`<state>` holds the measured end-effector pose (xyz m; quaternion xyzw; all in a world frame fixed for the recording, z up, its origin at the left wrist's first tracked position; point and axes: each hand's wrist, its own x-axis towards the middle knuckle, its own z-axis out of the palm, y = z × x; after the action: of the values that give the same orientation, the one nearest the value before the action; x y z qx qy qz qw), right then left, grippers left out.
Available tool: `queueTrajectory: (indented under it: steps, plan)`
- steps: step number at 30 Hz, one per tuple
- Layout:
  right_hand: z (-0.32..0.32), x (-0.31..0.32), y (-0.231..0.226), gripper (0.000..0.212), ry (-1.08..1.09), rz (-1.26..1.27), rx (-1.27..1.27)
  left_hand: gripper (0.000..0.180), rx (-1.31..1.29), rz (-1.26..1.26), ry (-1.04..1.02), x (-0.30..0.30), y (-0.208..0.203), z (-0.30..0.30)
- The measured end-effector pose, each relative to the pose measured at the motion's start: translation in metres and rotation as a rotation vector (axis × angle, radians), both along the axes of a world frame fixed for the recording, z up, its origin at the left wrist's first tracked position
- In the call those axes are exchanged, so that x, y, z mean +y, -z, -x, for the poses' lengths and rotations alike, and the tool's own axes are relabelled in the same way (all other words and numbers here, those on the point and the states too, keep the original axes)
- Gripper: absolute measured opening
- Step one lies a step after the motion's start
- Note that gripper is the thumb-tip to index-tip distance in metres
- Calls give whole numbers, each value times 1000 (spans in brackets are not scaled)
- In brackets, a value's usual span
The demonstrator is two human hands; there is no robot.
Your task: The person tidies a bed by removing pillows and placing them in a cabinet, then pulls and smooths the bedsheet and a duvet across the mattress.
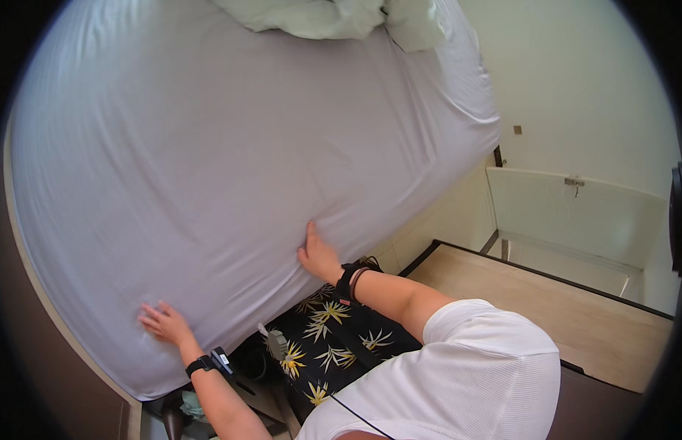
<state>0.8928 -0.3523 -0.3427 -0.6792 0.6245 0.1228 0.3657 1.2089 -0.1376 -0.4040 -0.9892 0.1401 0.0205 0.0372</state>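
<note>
A pale lilac fitted sheet (231,147) covers the mattress, with wrinkles running toward its edges. My left hand (165,323) lies flat on the sheet near the bed's lower left corner, fingers spread and nothing in them. Further right, my right hand (319,257) rests on the sheet close to the near edge. Its index finger is stretched out; the other fingers show only in part. A black wristband with a small device (210,362) is on my left wrist, and a dark band (347,283) circles my right one.
Pale green bedding (312,18) is bunched at the far side of the bed. Beside the near edge lies a black fabric item with a yellow and white leaf print (334,345). A wood-topped surface (539,308) stands at right, before a whitish panel (576,213). Brown boarding (55,345) borders the bed's left.
</note>
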Motion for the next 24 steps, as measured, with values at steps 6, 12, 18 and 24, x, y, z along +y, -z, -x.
queueTrajectory:
  steps: [6,12,18,24]
  plan:
    - [34,-43,-17,50,-647,284,-412,59,288,-132,332,-200,-32,145]
    - [201,-225,-26,64,-297,509,68,78,553,-179,670,-331,-78,287]
    - [333,-333,-16,91,499,219,372,100,747,-325,624,-365,-84,304]
    - [255,-351,-34,108,246,-2,286,104,717,-389,565,-369,-81,309]
